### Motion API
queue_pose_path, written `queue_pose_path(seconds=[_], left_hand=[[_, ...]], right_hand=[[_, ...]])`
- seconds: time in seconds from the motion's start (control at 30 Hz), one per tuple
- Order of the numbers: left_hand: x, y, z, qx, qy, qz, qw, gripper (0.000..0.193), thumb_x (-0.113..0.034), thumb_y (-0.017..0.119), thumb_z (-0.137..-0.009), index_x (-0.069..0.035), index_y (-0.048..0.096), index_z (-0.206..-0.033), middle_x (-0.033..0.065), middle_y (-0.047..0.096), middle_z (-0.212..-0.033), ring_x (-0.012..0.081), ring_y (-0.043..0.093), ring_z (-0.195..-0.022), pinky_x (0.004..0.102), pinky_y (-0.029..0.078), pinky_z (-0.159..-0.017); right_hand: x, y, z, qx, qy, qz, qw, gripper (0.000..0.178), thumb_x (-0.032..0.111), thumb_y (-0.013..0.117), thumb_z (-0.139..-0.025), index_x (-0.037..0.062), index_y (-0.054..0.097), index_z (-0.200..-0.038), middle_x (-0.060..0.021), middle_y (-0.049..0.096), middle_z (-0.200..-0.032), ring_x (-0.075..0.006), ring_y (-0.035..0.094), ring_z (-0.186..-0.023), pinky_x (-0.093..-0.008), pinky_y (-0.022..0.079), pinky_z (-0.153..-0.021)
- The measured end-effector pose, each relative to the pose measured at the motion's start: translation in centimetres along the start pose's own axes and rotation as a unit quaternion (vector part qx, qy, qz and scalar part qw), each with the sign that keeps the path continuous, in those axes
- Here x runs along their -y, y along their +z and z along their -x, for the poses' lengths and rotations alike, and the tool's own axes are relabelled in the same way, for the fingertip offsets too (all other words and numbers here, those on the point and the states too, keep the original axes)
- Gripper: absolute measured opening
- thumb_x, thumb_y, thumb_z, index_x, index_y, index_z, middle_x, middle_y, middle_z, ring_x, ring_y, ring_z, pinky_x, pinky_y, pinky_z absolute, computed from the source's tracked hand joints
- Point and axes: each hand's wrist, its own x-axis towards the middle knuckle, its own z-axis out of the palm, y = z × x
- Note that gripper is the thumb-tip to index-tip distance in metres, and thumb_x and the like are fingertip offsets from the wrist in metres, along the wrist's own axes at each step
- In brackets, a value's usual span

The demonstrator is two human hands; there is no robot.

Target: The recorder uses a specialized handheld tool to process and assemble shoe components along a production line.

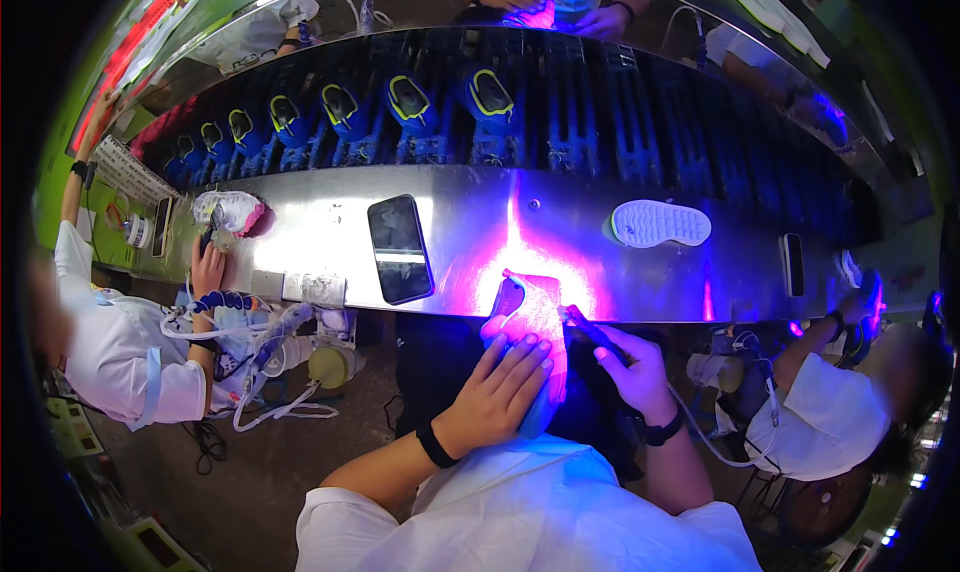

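Note:
Under bright violet-pink light at the table's front edge is a shoe [545, 302], its colours washed out by the glow. My left hand [497, 390] lies over its near part and grips it, fingers pointing away from me. A slim dark handheld tool [590, 328] is held in my right hand [640, 374], its tip close beside the shoe's right side. I cannot make out whether the tip touches. A thin pale hose [700, 434] runs off behind my right wrist. A white ridged shoe sole [662, 224] lies on the metal table, farther right.
The metal table [330, 187] also holds a black phone [400, 249]. Behind it, a dark rack [570, 122] carries several blue shoes [408, 102] with yellow-green collars. One co-worker [150, 342] at left reaches toward a pale shoe [230, 212]; another [830, 402] sits at right. More people work across.

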Motion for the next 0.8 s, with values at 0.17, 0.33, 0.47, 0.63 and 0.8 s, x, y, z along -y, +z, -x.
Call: queue_pose_path(seconds=[0.17,0.33,0.47,0.63,0.8], left_hand=[[0.0,-0.3,-0.5,0.009,0.004,-0.004,1.0,0.051,-0.016,0.061,-0.09,0.003,0.055,-0.137,0.0226,0.056,-0.145,0.0368,0.052,-0.139,0.0591,0.032,-0.119],[-1.0,-0.5,-1.8,0.021,-0.002,-0.006,1.0,0.053,-0.016,0.061,-0.09,0.005,0.054,-0.138,0.0233,0.056,-0.145,0.0367,0.052,-0.138,0.0587,0.031,-0.119],[-1.4,0.4,-2.2,0.025,-0.011,-0.041,0.999,0.065,-0.027,0.075,-0.085,0.005,0.054,-0.137,0.0234,0.057,-0.143,0.0382,0.054,-0.136,0.06,0.031,-0.119],[-3.0,0.3,-4.4,0.02,-0.043,-0.032,0.998,0.072,-0.031,0.08,-0.081,0.006,0.054,-0.137,0.0247,0.057,-0.14,0.0397,0.054,-0.135,0.0594,0.031,-0.119],[-4.7,0.0,-6.8,0.033,-0.063,-0.046,0.996,0.074,-0.031,0.08,-0.079,0.007,0.053,-0.137,0.0251,0.058,-0.138,0.0392,0.054,-0.135,0.0584,0.03,-0.119]], right_hand=[[0.6,-0.8,3.5,0.077,0.126,-0.097,0.984,0.039,0.009,0.071,-0.096,0.0011,0.066,-0.134,-0.0033,0.073,-0.096,-0.0102,0.066,-0.084,-0.0276,0.054,-0.078],[1.6,-2.3,5.2,0.073,0.123,-0.13,0.981,0.04,0.013,0.071,-0.097,-0.0014,0.065,-0.134,-0.0004,0.068,-0.092,-0.0081,0.061,-0.08,-0.0258,0.051,-0.075],[3.0,-3.1,3.4,0.049,0.104,-0.058,0.992,0.037,0.012,0.07,-0.097,-0.0002,0.067,-0.131,-0.0007,0.069,-0.089,-0.0078,0.063,-0.08,-0.0258,0.052,-0.076],[2.7,-4.3,5.2,0.067,0.094,-0.092,0.989,0.037,0.011,0.069,-0.098,0.0024,0.066,-0.134,-0.0018,0.071,-0.092,-0.0084,0.062,-0.078,-0.0266,0.053,-0.075],[2.6,-5.3,6.1,0.054,0.077,-0.101,0.99,0.039,0.013,0.068,-0.099,0.0014,0.065,-0.136,-0.0023,0.071,-0.092,-0.0087,0.063,-0.079,-0.0272,0.053,-0.076]])
